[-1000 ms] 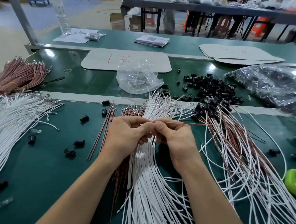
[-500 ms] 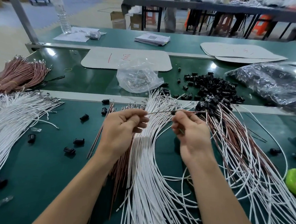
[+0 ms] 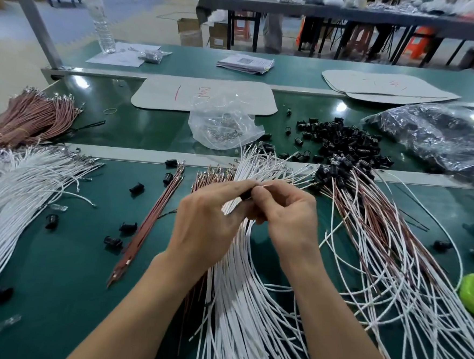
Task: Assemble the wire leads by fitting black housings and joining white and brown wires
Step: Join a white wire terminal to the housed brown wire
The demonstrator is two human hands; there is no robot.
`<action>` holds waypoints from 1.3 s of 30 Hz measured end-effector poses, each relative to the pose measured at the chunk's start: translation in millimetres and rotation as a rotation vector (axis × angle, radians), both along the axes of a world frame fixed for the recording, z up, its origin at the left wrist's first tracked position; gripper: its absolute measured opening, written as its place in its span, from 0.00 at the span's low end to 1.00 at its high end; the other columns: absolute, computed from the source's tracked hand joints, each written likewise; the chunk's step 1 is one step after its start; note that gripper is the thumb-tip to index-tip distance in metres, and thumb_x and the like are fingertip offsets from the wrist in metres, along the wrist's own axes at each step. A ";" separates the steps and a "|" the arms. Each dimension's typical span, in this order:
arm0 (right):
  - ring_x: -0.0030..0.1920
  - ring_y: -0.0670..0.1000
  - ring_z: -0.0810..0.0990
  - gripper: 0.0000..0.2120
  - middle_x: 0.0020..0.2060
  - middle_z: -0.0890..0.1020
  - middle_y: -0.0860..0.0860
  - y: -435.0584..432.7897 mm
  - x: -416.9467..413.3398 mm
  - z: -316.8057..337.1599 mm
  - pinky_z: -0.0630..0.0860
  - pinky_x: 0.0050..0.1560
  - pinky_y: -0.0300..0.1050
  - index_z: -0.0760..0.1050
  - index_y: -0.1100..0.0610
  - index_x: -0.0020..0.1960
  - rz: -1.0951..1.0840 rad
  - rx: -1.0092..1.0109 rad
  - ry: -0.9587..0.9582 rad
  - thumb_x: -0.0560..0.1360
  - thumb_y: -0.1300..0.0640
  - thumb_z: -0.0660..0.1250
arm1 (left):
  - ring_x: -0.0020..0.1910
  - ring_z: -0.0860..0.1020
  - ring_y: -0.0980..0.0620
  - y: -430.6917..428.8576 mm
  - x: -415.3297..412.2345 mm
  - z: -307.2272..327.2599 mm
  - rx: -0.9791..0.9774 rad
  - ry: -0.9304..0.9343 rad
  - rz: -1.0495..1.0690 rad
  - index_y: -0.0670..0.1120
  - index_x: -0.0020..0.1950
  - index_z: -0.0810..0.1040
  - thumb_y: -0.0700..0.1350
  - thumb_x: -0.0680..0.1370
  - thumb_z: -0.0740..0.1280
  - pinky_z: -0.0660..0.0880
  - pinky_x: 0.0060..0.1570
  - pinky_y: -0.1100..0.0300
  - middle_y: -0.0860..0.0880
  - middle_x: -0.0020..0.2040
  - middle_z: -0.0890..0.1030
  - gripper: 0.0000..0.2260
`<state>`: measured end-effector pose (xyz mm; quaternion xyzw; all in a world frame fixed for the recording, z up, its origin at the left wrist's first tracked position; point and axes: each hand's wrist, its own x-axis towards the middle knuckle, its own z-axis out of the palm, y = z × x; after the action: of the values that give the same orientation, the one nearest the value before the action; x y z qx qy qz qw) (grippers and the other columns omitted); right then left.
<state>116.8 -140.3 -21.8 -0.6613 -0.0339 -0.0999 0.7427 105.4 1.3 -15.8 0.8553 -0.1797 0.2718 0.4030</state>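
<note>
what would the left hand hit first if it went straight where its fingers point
Probably the right hand: the left hand aims at its fingertips, both pinching a small black plastic housing.

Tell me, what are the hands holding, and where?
The left hand and right hand pinch a small black housing between their fingertips, one on each side.

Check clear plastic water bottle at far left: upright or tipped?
Upright: the clear plastic water bottle stands base down beside white paper sheets.
</note>
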 end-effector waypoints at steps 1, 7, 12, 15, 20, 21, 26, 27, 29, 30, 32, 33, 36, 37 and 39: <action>0.30 0.48 0.79 0.09 0.31 0.84 0.52 -0.5 -0.6 0.3 0.76 0.32 0.39 0.86 0.57 0.41 0.002 -0.029 -0.007 0.78 0.65 0.72 | 0.54 0.83 0.62 2.0 1.5 -0.6 -0.026 -0.007 0.013 0.52 0.62 0.85 0.42 0.75 0.78 0.77 0.57 0.68 0.64 0.54 0.82 0.16; 0.30 0.47 0.78 0.30 0.25 0.79 0.48 -9.4 -8.6 2.4 0.75 0.36 0.45 0.79 0.55 0.34 -0.153 -0.929 0.195 0.76 0.29 0.65 | 0.46 0.84 0.63 20.0 15.6 -3.8 -0.330 0.106 0.142 0.56 0.54 0.87 0.41 0.76 0.76 0.78 0.50 0.71 0.64 0.46 0.86 0.11; 0.36 0.51 0.79 0.25 0.30 0.80 0.46 6.6 -16.7 5.0 0.72 0.40 0.48 0.77 0.51 0.35 0.014 -1.245 0.293 0.73 0.30 0.64 | 0.39 0.85 0.54 17.4 21.1 4.3 -0.920 0.412 0.025 0.49 0.49 0.87 0.39 0.78 0.73 0.81 0.43 0.64 0.49 0.41 0.88 0.06; 0.35 0.50 0.80 0.16 0.27 0.80 0.45 1.0 -14.0 6.6 0.71 0.37 0.45 0.80 0.50 0.35 0.064 -1.117 0.326 0.76 0.42 0.67 | 0.39 0.86 0.54 19.8 18.2 13.7 -1.310 0.606 -0.210 0.46 0.46 0.89 0.45 0.75 0.70 0.81 0.39 0.63 0.45 0.44 0.87 0.08; 0.27 0.48 0.74 0.12 0.24 0.78 0.51 -12.0 -6.5 11.1 0.74 0.33 0.46 0.82 0.57 0.34 0.095 -0.783 0.394 0.75 0.55 0.72 | 0.39 0.86 0.56 35.9 16.7 23.6 -1.732 0.768 -0.492 0.39 0.47 0.88 0.45 0.79 0.67 0.81 0.37 0.66 0.45 0.47 0.87 0.12; 0.26 0.48 0.72 0.14 0.23 0.78 0.51 -15.9 -6.0 13.5 0.71 0.31 0.44 0.82 0.57 0.30 0.097 -0.625 0.398 0.74 0.58 0.72 | 0.38 0.86 0.57 39.7 17.4 22.7 -1.788 0.763 -0.503 0.38 0.47 0.88 0.44 0.79 0.68 0.81 0.36 0.66 0.45 0.46 0.87 0.12; 0.27 0.44 0.74 0.06 0.29 0.78 0.49 -39.7 -7.8 12.7 0.70 0.43 0.42 0.82 0.58 0.39 0.414 0.523 0.283 0.72 0.59 0.77 | 0.34 0.81 0.58 43.5 23.7 13.7 -1.371 0.788 -0.324 0.40 0.52 0.83 0.46 0.75 0.72 0.79 0.34 0.68 0.46 0.42 0.85 0.11; 0.28 0.45 0.75 0.08 0.30 0.79 0.49 -42.0 -7.8 11.9 0.69 0.46 0.45 0.82 0.59 0.41 0.479 0.604 0.210 0.69 0.58 0.80 | 0.34 0.81 0.57 38.8 24.3 10.7 -1.196 0.796 -0.235 0.40 0.53 0.82 0.45 0.75 0.71 0.80 0.35 0.66 0.45 0.42 0.85 0.11; 0.32 0.47 0.76 0.12 0.34 0.80 0.52 -43.5 -5.7 9.8 0.65 0.48 0.47 0.83 0.59 0.42 0.558 0.600 0.088 0.65 0.58 0.84 | 0.35 0.82 0.55 25.2 21.6 7.1 -0.967 0.817 -0.170 0.41 0.53 0.82 0.42 0.78 0.70 0.80 0.35 0.64 0.45 0.42 0.86 0.07; 0.34 0.47 0.77 0.12 0.36 0.80 0.52 -41.9 -4.9 9.1 0.66 0.50 0.48 0.83 0.59 0.41 0.579 0.556 0.044 0.65 0.57 0.84 | 0.35 0.82 0.54 18.0 18.8 6.1 -0.868 0.815 -0.174 0.41 0.53 0.83 0.40 0.80 0.70 0.79 0.35 0.64 0.45 0.42 0.87 0.05; 0.39 0.48 0.79 0.09 0.40 0.82 0.53 -37.8 -5.7 9.6 0.71 0.52 0.46 0.84 0.57 0.42 0.654 0.517 -0.005 0.67 0.55 0.82 | 0.34 0.82 0.55 7.1 15.0 2.3 -0.622 0.793 -0.184 0.41 0.53 0.83 0.37 0.80 0.70 0.77 0.34 0.66 0.46 0.40 0.87 0.04; 0.40 0.48 0.80 0.08 0.41 0.83 0.53 -36.1 -7.0 11.3 0.73 0.51 0.46 0.84 0.57 0.43 0.710 0.518 -0.006 0.69 0.55 0.81 | 0.33 0.82 0.57 3.1 14.4 -0.3 -0.494 0.771 -0.183 0.42 0.52 0.84 0.37 0.80 0.70 0.76 0.33 0.67 0.48 0.38 0.87 0.04; 0.37 0.48 0.80 0.06 0.38 0.85 0.52 -35.9 -10.5 14.5 0.63 0.39 0.52 0.84 0.56 0.44 0.885 0.411 0.019 0.74 0.53 0.77 | 0.38 0.83 0.62 -3.7 15.2 -3.9 -0.159 0.681 -0.131 0.50 0.53 0.85 0.43 0.81 0.70 0.78 0.42 0.67 0.55 0.40 0.86 0.04; 0.35 0.47 0.79 0.06 0.36 0.84 0.51 -36.3 -12.3 16.1 0.59 0.36 0.54 0.84 0.55 0.45 0.949 0.374 0.007 0.75 0.53 0.76 | 0.41 0.82 0.64 -4.5 15.4 -4.6 -0.086 0.649 -0.106 0.52 0.53 0.84 0.45 0.81 0.70 0.76 0.44 0.70 0.57 0.41 0.86 0.04; 0.32 0.47 0.75 0.03 0.33 0.81 0.51 -38.7 -14.1 18.3 0.60 0.35 0.52 0.85 0.55 0.47 1.055 0.426 -0.055 0.77 0.57 0.73 | 0.45 0.79 0.68 -6.3 14.8 -6.0 0.015 0.595 -0.074 0.55 0.53 0.83 0.47 0.81 0.69 0.72 0.44 0.76 0.60 0.42 0.84 0.04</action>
<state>102.8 -179.0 -3.5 -0.3876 -0.3582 0.2628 0.8077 120.2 -4.9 -21.8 0.8932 -0.0867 -0.0071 0.4411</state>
